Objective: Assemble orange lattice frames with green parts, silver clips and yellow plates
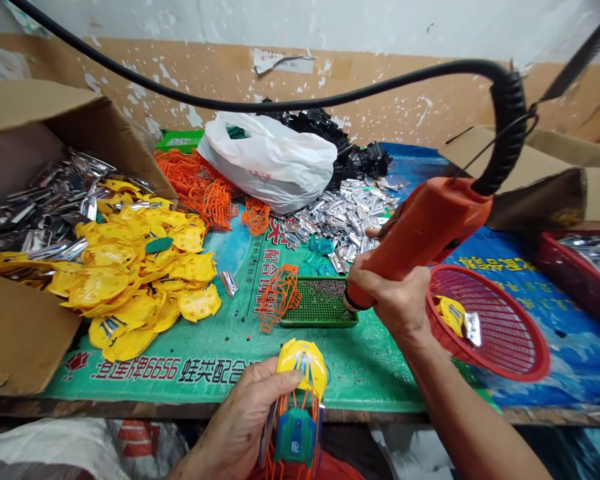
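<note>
On green plastic sheeting (375,380), a green mesh tray (320,314) held metal bits (329,288); left hand (245,413) grasped a yellow-and-green plastic assembly (312,365), right hand (400,300) an orange tool (420,227).

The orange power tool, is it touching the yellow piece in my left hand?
Apart. In the head view, the orange power tool has its nose by the green tray, with green table covering visible between it and the yellow piece.

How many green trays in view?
2: near tray at the tip of the orange driver; far tray behind the orange parts. The white bag may hide more.
</note>
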Demonstrator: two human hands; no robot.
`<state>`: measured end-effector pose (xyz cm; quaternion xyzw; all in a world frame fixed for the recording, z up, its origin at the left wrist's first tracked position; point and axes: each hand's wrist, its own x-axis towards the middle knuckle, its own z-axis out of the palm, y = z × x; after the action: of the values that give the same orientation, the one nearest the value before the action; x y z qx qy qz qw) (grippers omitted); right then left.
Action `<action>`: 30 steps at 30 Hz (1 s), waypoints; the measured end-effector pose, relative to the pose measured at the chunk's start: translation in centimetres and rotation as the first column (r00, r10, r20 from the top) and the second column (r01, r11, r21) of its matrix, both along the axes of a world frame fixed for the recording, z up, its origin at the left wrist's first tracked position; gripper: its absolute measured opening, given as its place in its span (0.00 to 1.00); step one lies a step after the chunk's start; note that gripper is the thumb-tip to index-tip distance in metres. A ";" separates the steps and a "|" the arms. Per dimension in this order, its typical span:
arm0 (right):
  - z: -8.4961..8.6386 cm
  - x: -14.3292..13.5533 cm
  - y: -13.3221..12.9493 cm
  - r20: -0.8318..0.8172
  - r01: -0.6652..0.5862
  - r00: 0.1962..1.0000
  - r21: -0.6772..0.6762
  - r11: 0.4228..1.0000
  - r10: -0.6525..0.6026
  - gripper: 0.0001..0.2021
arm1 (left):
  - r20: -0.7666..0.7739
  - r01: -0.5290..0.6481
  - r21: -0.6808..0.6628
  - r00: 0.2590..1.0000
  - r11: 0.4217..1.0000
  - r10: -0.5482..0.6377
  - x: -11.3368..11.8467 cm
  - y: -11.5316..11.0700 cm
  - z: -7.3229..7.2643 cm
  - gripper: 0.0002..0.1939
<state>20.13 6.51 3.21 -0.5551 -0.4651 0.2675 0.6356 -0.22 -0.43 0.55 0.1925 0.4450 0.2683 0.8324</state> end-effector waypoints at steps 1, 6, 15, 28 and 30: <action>-0.1 0.0 0.0 0.001 0.001 1.000 0.002 1.000 -0.001 0.07 | -0.006 -0.002 -0.006 1.000 1.000 0.002 0.0 0.0 -0.1 0.11; -0.3 0.1 0.1 -0.018 0.006 1.000 0.001 1.000 -0.006 0.07 | -0.048 -0.019 -0.028 0.999 0.999 0.017 0.0 -0.2 -0.4 0.12; 0.0 -0.1 -0.3 0.007 0.003 1.000 0.011 1.000 -0.003 0.08 | -0.055 -0.045 0.020 0.997 0.999 0.046 0.4 0.0 0.0 0.13; 3.7 -1.0 -2.1 -0.201 -0.139 0.964 0.186 0.973 0.176 0.07 | -0.064 -0.057 0.024 0.996 0.998 0.059 0.9 -0.6 -0.4 0.11; 4.5 -2.0 -3.1 -0.235 -0.183 0.946 0.180 0.966 0.223 0.10 | -0.062 -0.073 0.030 0.995 0.997 0.074 1.1 -0.5 -0.1 0.11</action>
<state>18.16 3.44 7.69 -0.4141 -0.4545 0.3631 0.7001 0.92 -0.93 0.48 0.1959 0.4741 0.2987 0.8047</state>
